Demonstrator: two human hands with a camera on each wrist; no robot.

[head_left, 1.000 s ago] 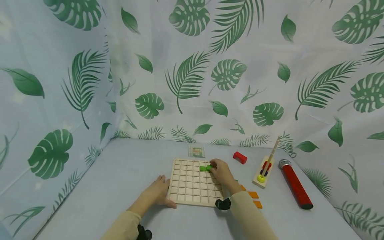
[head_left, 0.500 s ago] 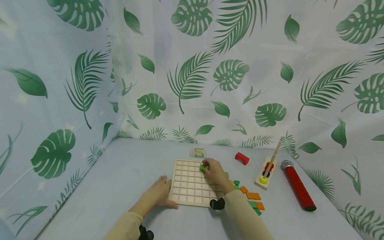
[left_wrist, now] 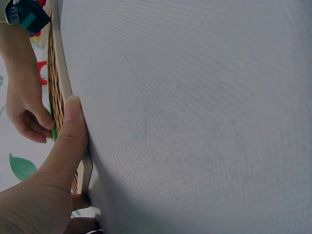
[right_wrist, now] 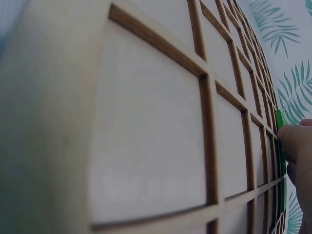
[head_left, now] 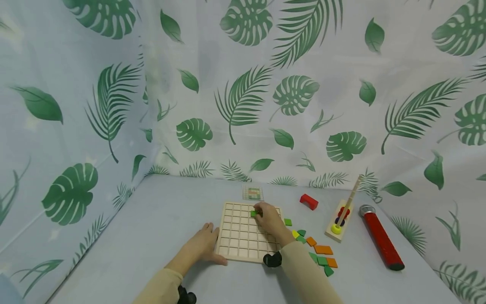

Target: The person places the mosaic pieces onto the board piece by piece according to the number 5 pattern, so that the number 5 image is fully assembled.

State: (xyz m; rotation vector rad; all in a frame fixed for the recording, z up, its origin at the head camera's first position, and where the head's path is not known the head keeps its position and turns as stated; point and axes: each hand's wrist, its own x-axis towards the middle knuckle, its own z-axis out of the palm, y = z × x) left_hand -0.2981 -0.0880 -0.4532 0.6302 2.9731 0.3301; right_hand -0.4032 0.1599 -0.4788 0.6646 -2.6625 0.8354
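A light wooden board (head_left: 239, 237) with a raised square grid lies on the table. Over its back rows my right hand (head_left: 270, 220) pinches a green tile (head_left: 253, 214) between thumb and fingers. From the right wrist, that thumb (right_wrist: 295, 139) meets the green tile (right_wrist: 280, 119) at the far side of the grid. My left hand (head_left: 200, 245) rests at the board's front left corner, fingers along the left side. In the left wrist view the left thumb (left_wrist: 68, 141) lies straight against the front edge. My right hand hides part of the squares.
Right of the board lie several loose tiles: green square (head_left: 287, 221), yellow (head_left: 295, 234), orange (head_left: 323, 250). Behind the board is a patterned card (head_left: 252, 193). Farther right are a red arch block (head_left: 309, 202), a wooden peg toy (head_left: 329, 233) with coloured rings and a red, silver-headed cylinder (head_left: 381, 238).
My right hand has moved left across the back of the board, and a green tile now sits farther left under its fingers. My left hand stays at the board's corner. The head view shifts slightly.
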